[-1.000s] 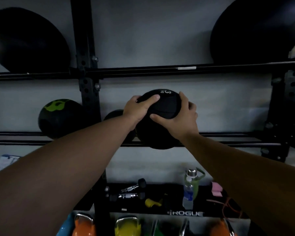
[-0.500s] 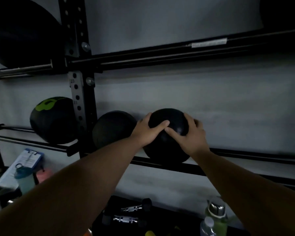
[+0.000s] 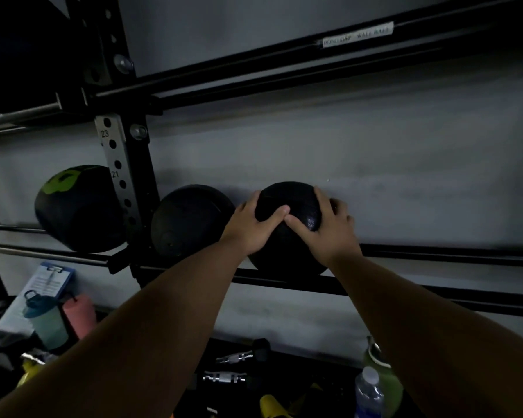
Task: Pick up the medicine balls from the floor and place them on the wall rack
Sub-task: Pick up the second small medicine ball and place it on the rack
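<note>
Right, both hands are clamped on the ball — left hand wrapped over its left side, right hand over its right, thumbs nearly meeting on top. It sits on the rack's lower rails, against the wall, just beside a second black ball. A green-marked ball rests further left, past the upright. So three are up on the rack, by my count. This one looks seated; only letting go remains. Whether more wait on the floor, I can't see from here.
</note>
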### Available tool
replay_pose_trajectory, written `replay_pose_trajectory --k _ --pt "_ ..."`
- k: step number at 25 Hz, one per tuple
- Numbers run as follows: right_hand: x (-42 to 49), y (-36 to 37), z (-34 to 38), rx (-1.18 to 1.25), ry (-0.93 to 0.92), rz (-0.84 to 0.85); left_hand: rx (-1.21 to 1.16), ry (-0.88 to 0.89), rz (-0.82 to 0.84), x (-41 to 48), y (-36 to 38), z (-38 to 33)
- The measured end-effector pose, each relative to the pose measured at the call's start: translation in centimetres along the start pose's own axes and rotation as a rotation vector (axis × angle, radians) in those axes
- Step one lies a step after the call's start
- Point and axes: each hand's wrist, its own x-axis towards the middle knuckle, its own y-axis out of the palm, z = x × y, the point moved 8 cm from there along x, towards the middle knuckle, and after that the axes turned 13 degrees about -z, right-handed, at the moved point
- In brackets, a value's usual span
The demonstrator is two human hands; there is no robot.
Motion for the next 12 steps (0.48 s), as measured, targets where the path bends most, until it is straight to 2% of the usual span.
replay_pose_trajectory --k 3,6,12 --pt "-1.3 -1.3 1.1 -0.196 0.003 0.074 0.096 0.036 0.091 -1.9 -2.0 -0.6" --pt "-3.7 -3.0 2.9 -0.348 -0.009 0.081 0.209 0.132 0.148 -5.0 -4.7 -1.3" --pt "-10.7 -6.0 11.0 -0.423 -0.057 0.008 0.290 0.274 0.057 -11.3 -14.1 -2.6"
